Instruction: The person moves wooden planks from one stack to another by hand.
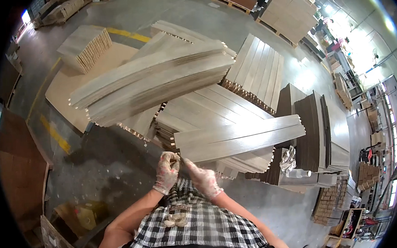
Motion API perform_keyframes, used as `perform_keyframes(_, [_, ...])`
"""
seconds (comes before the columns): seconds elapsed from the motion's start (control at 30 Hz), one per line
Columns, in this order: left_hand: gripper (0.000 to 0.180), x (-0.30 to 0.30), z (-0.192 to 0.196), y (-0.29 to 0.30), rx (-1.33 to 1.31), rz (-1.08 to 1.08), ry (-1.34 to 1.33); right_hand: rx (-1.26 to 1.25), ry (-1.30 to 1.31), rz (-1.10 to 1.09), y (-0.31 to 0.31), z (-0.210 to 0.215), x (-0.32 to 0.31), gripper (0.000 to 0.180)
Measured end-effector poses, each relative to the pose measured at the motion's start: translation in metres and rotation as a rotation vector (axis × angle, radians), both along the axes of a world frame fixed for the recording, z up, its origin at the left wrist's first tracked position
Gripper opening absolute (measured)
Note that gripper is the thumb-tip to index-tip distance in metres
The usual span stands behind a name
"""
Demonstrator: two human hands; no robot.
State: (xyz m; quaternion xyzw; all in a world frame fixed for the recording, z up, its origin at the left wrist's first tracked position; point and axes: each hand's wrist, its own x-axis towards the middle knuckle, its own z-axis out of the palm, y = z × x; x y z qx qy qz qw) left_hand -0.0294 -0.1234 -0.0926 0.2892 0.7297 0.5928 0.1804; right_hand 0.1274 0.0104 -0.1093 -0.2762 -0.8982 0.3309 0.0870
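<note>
Beside the near-left edge of the lower stack (206,106), our gloved left hand (167,171) curls its fingers, whether around anything we cannot tell; our right hand (204,179) extends one finger, its hold unclear. Pale boards (237,139) lie just beyond, across that stack. We judge corner handling underway; the next move calls for steady fingertips.

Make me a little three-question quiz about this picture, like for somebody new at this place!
1. True or false: the left hand and the right hand both wear gloves.
2. The long grey planks nearest the hands rest on: A) a chair; B) other planks; C) the bare floor.
3. Fill in: the clear bottle lies to the person's ____ of the right hand.

Key: 1. True. 2. B. 3. Right.
</note>
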Motion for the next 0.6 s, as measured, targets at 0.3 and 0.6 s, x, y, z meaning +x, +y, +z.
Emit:
perform_keyframes(0.3, [0.012, -0.001, -0.041, -0.008, 0.309, 0.069, -0.565, 0.647, 0.063, 0.242, -0.023, -0.015, -0.024, 0.067])
perform_keyframes(0.6, [0.008, -0.002, -0.037, -0.019, 0.238, 0.138, -0.664, -0.122, 0.599, -0.303, -0.005, 0.011, -0.011, 0.052])
